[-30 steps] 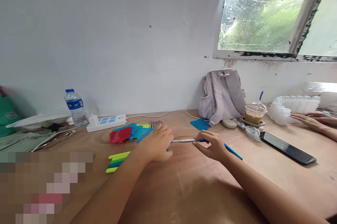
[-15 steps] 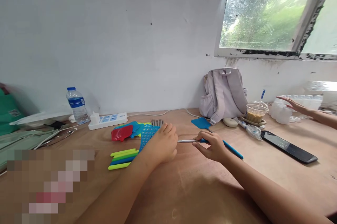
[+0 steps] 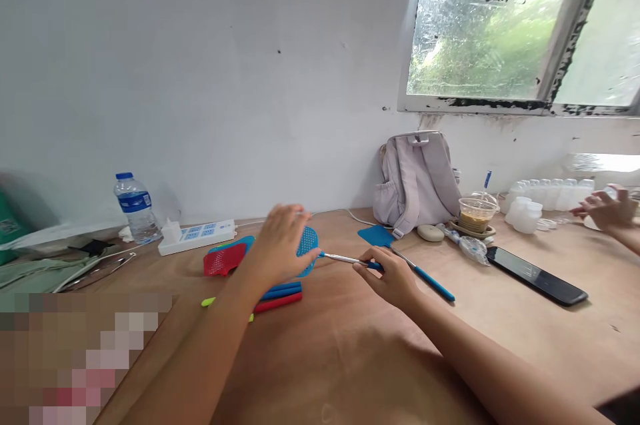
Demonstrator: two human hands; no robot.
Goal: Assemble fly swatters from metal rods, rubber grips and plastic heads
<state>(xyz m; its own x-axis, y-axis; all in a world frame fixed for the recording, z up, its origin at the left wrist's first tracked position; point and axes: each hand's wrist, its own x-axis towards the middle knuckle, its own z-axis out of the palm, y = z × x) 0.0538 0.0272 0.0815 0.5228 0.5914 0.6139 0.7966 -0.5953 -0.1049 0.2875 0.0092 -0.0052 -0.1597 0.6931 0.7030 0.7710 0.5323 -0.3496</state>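
A blue fly swatter (image 3: pixel 345 258) with a mesh head, thin metal shaft and blue handle lies across the space between my hands. My right hand (image 3: pixel 393 272) is closed round its handle. My left hand (image 3: pixel 283 245) is beside the mesh head, thumb near its neck and fingers stretched out; part of the head is hidden behind it. Under my left wrist are blue handles (image 3: pixel 283 290), a red handle (image 3: pixel 278 302) and a yellow-green handle (image 3: pixel 208 302). Red mesh swatter heads (image 3: pixel 225 260) lie left of my left hand. Another blue swatter (image 3: pixel 434 283) rests beyond my right hand.
Along the wall stand a water bottle (image 3: pixel 136 206), a power strip (image 3: pixel 197 236) and a backpack (image 3: pixel 417 182). On the right are a drink cup (image 3: pixel 476 215), a black phone-like slab (image 3: pixel 537 276) and white bottles (image 3: pixel 527 217). Another person's hand (image 3: pixel 607 208) is near the bottles.
My left hand has lifted and moved left, its fingers now stretched out instead of curled. A red handle now shows below it. The view has shifted slightly; the other person's hand has turned upward.
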